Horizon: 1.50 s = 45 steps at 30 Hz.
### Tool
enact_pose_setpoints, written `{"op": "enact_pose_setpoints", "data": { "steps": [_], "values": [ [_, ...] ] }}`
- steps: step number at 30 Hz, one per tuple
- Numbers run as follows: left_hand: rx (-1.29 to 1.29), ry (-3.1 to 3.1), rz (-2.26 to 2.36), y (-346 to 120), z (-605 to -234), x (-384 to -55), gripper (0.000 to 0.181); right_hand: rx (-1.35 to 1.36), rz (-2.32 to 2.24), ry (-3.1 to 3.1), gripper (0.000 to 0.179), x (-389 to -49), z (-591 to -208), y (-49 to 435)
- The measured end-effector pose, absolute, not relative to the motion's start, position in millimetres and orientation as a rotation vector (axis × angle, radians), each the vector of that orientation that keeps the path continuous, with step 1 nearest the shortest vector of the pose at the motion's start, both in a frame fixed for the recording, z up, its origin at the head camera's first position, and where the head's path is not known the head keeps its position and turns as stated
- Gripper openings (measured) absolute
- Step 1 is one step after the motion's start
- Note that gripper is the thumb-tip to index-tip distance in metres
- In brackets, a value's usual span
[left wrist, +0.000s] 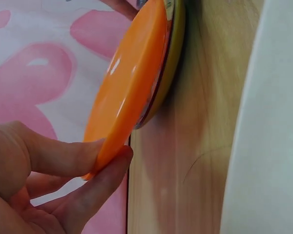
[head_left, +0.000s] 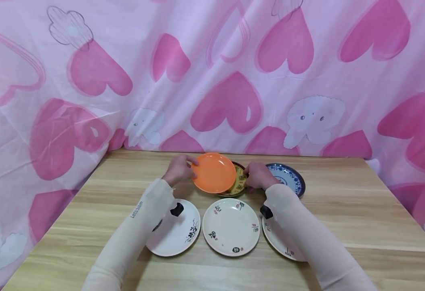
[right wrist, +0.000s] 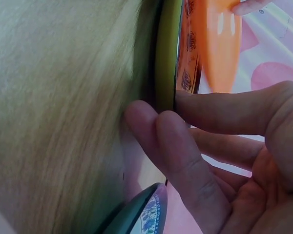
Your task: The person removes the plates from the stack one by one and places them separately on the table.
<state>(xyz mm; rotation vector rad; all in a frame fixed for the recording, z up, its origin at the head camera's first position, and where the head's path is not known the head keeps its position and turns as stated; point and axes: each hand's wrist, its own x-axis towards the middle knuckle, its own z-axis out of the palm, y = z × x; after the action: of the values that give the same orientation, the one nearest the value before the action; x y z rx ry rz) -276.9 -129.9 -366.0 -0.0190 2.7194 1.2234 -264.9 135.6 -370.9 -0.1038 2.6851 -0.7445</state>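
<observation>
My left hand [head_left: 181, 169] pinches the left rim of an orange plate [head_left: 214, 173] between thumb and fingers. In the left wrist view, the orange plate [left wrist: 124, 87] is tilted and overlaps a yellow patterned plate [left wrist: 175, 48]. At the right side of this yellow plate [head_left: 239, 182] is my right hand [head_left: 259, 176]. The right wrist view shows its thumb on the inner rim of the yellow plate [right wrist: 167, 53] and its fingertips by the underside. Part of the yellow plate is hidden under the orange one. A blue-and-white plate [head_left: 297, 180] lies just behind the right hand.
Three white plates stand in a nearer row: a left one [head_left: 179, 238] with dark flowers, a middle one [head_left: 230, 226] with small prints, and a right one [head_left: 283, 244] partly covered by my right sleeve. A pink heart-patterned curtain [head_left: 176, 105] hangs along the wooden table's [head_left: 343, 194] back edge.
</observation>
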Motion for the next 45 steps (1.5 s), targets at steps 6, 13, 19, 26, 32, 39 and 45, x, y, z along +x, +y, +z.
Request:
{"op": "enact_pose_setpoints", "data": {
  "steps": [6, 13, 19, 26, 32, 39, 45],
  "values": [
    [-0.124, 2.709, 1.366, -141.9, -361.2, -274.0, 0.041, -0.132, -0.725, 2.710, 0.053, -266.5, -371.1, 135.3],
    [-0.134, 2.728, 1.439, -158.8, -362.9, -273.6, 0.045, -0.155, -0.680, 2.736, 0.053, -266.2, -372.9, 135.1],
    [-0.103, 2.723, 1.488, -169.1, -365.0, -272.3, 0.045, -0.149, -0.697, 2.728, 0.053, -266.9, -373.2, 135.4],
    [-0.138, 2.724, 1.488, -184.5, -364.9, -272.8, 0.047, -0.164, -0.713, 2.729, 0.053, -266.8, -375.7, 135.4],
    [-0.123, 2.738, 1.451, -200.4, -364.3, -273.6, 0.049, -0.178, -0.701, 2.744, 0.052, -266.2, -374.8, 135.9],
    [-0.194, 2.729, 1.409, -215.8, -364.2, -271.6, 0.050, -0.191, -0.654, 2.752, 0.051, -265.0, -373.0, 134.4],
    [-0.190, 2.743, 1.401, -224.3, -365.0, -269.8, 0.049, -0.160, -0.661, 2.742, 0.051, -265.5, -373.2, 134.2]
  ]
}}
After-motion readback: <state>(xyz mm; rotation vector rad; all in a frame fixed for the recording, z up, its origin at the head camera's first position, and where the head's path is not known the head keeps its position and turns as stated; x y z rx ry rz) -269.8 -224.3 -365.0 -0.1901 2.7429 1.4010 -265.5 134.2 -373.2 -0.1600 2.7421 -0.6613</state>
